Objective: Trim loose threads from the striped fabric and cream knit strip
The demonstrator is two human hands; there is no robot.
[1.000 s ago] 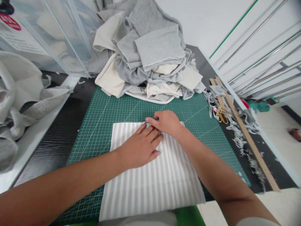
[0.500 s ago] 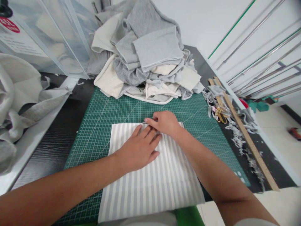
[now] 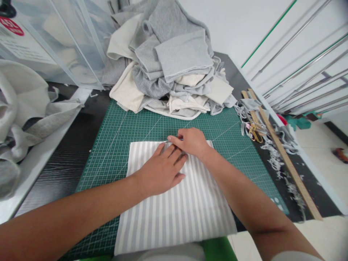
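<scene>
**Both hands on the striped fabric at its far edge**

Your left hand [image 3: 160,172] lies flat, palm down, on the striped fabric [image 3: 174,203], fingers spread narrowly and pointing toward the far edge of the piece. It grips nothing; it only presses the cloth onto the cutting mat [image 3: 114,145].

Your right hand [image 3: 191,142] sits just beyond the left fingertips, right at the far edge of the fabric. Its thumb and forefinger are pinched together on a thin metal tool [image 3: 168,140], whose slim tip sticks out to the left of the fingers along the fabric's edge. Most of the tool is hidden inside the hand, so you cannot tell exactly what kind it is.

The striped fabric, grey and white, lies flat on the near half of the green gridded mat, and its near edge reaches the near edge of the counter [image 3: 67,159].

At the far end of the mat stands a heap of grey and cream fabric pieces [image 3: 174,65], well apart from your hands. To the right of the mat lie a wooden ruler [image 3: 285,156], running near to far, grey fabric scraps [image 3: 274,152] and a pair of yellow-handled scissors [image 3: 255,131]. On the left, more pale cloth [image 3: 24,112] is bunched on a white ledge, and clear plastic bins [image 3: 54,40] stand at the far left.
</scene>
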